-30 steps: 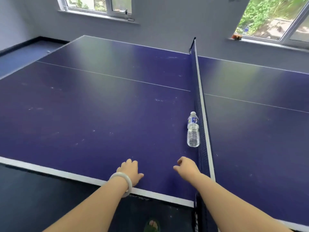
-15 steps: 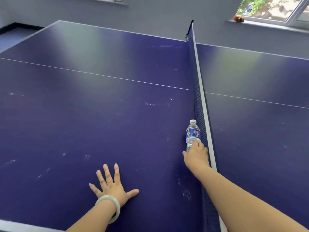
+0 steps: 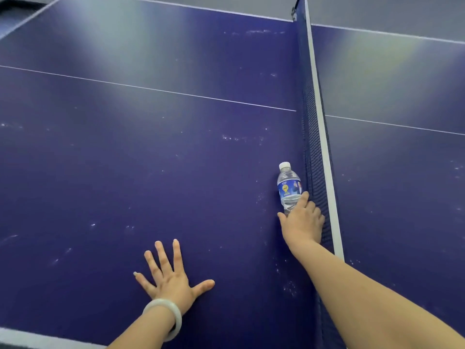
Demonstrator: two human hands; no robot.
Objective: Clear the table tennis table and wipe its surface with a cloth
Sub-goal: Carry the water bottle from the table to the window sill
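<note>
Bench (image 3: 151, 172): we are leaning over a dark blue surface. A thin white line (image 3: 151, 88) is crossing it towards the net (image 3: 313, 147). A white border (image 3: 30, 337) is showing at the near left edge.

Scuffs (image 3: 241, 138): pale marks are lying scattered over the near half, with a denser patch close to the net's foot by our right forearm.

Net: a dark mesh with a white top band is standing upright and dividing the bench. It is running from the far edge down to us.

Bottle (image 3: 289, 187): a clear plastic one with a white cap and a blue label is standing upright on the left side of the net, just beside the mesh. We cannot tell whether it is touching the mesh. Its base is hiding behind our fingers.

Right grip (image 3: 302, 222): we are clamping it on the bottle's lower part, with the fingers curling over the side nearest the net and the thumb on the left.

Left grip (image 3: 173, 280): we are pressing it flat on the bench, fingers spread apart and straight, well apart from the bottle.

Bangle (image 3: 166, 316): a pale ring is sitting on our left wrist.
</note>
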